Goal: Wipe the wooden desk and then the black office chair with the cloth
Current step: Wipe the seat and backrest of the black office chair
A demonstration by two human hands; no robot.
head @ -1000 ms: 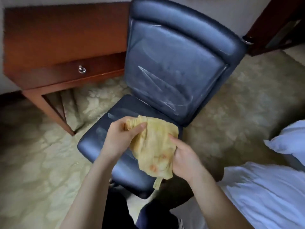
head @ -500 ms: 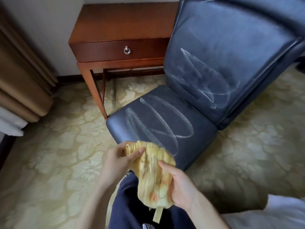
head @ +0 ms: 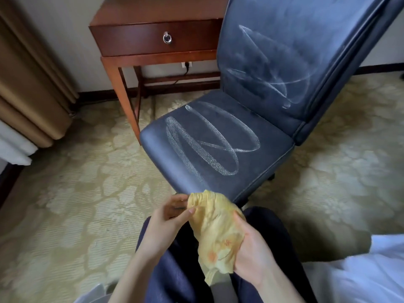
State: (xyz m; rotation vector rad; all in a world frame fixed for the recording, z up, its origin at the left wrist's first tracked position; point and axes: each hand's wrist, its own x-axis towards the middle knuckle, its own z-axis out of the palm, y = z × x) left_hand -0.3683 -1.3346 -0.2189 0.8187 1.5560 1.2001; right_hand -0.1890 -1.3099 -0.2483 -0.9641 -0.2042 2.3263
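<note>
Black leather office chair (head: 218, 145) bears wipe streaks on seat and back; task judged near-complete. Left hand (head: 164, 224) and right hand (head: 251, 254) grip crumpled yellow cloth (head: 216, 232).

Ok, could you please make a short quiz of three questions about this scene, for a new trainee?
1. True or false: the yellow cloth lies spread flat on the black office chair.
2. Which hands hold the cloth? A) the left only B) the right only C) both
3. Fill in: the drawer of the wooden desk is ____ (open or closed).

Key
1. False: it is held up in front of the chair.
2. C: the left hand pinches its top edge, and the right hand grips its lower part.
3. Closed.
</note>
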